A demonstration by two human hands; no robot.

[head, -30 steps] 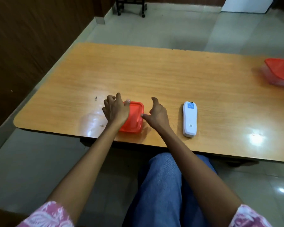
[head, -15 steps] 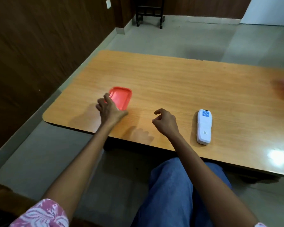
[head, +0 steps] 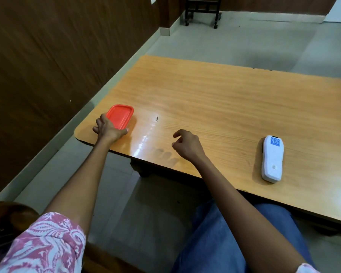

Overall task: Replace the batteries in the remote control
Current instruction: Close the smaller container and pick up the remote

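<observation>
A white remote control (head: pixel 272 158) lies back side up near the front edge of the wooden table (head: pixel 215 99), at the right. Its blue label faces up at the far end. At the table's near left corner stands a small box with a red lid (head: pixel 120 115). My left hand (head: pixel 108 131) grips the box's near end, thumb on the right side and fingers on the left. My right hand (head: pixel 187 144) hovers over the table between box and remote, loosely curled and holding nothing. No batteries show.
A wood-panelled wall (head: pixel 47 56) runs along the left, close to the table's left edge. A dark wheeled stand (head: pixel 202 10) is on the tiled floor beyond the table. A tiny dark speck (head: pixel 157 118) lies right of the box. My knees are under the front edge.
My left hand has slid the red-lidded box from in front of me to the table's near left corner. My right hand let go of the box and hangs curled. The view swung left.
</observation>
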